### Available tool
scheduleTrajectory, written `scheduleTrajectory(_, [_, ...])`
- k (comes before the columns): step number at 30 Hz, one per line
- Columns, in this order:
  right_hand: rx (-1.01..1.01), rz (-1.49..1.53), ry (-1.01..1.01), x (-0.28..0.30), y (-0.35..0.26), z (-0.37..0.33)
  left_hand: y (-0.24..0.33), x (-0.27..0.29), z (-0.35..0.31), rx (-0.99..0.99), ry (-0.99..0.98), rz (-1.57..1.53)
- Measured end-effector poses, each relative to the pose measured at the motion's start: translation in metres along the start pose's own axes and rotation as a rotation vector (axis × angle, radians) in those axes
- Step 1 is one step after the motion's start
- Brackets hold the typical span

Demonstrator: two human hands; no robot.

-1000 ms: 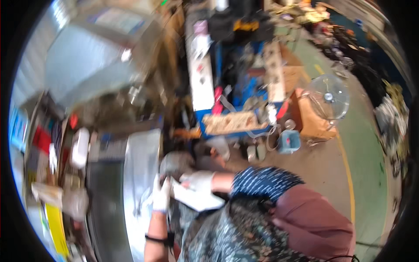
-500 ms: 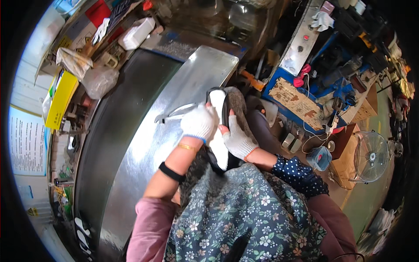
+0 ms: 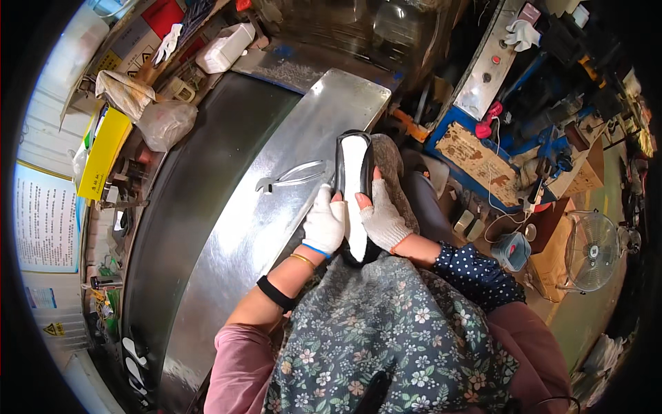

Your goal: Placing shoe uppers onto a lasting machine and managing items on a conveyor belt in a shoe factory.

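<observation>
A black shoe upper with a long white sole face (image 3: 355, 176) lies over my lap, that face turned up. On its left side my left hand (image 3: 325, 224), in a white knitted glove with bare fingertips, is closed on the edge. From the right my right hand (image 3: 381, 219), gloved alike, grips the other edge, thumb on the white face. To the left, a pair of metal pincers (image 3: 289, 178) rests on the shiny metal bench top (image 3: 227, 228), apart from both hands. The floral apron (image 3: 386, 331) covers my lap beneath the shoe.
A dark belt-like surface (image 3: 186, 186) runs along the bench's left. White sole-shaped pieces (image 3: 132, 366) lie at lower left. A yellow box (image 3: 105, 153) and a plastic bag (image 3: 167, 124) sit on the left shelf. On the right stand a blue-framed machine (image 3: 476, 155) and a fan (image 3: 592, 250).
My left hand has moved from over the white face down to the shoe's left edge, uncovering more of the shoe and the pincers' handles. The right hand stays on its right side.
</observation>
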State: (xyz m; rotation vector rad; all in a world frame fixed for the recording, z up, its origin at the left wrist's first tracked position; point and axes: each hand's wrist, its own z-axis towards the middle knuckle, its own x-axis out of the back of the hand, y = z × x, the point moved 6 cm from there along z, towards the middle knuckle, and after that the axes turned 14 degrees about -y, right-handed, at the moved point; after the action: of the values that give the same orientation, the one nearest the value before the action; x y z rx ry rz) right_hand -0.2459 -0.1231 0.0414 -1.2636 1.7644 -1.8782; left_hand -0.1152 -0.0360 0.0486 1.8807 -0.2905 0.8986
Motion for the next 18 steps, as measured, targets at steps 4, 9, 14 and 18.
scheduleTrajectory(4, [0.034, 0.129, -0.119, 0.006, 0.002, -0.016, 0.015, 0.004, 0.044, -0.089, -0.342, -0.662])
scheduleTrajectory(9, [-0.214, -0.178, -0.441, 0.033, -0.001, -0.016, 0.049, -0.01, 0.094, -0.057, -0.599, -1.276])
scheduleTrajectory(14, [-0.049, 1.033, -0.045, 0.068, 0.014, 0.065, 0.063, -0.016, 0.099, -0.349, -0.621, -1.024])
scheduleTrajectory(18, [0.213, 0.722, -0.295, 0.048, 0.01, 0.088, 0.046, -0.017, 0.098, -0.29, -0.523, -1.027])
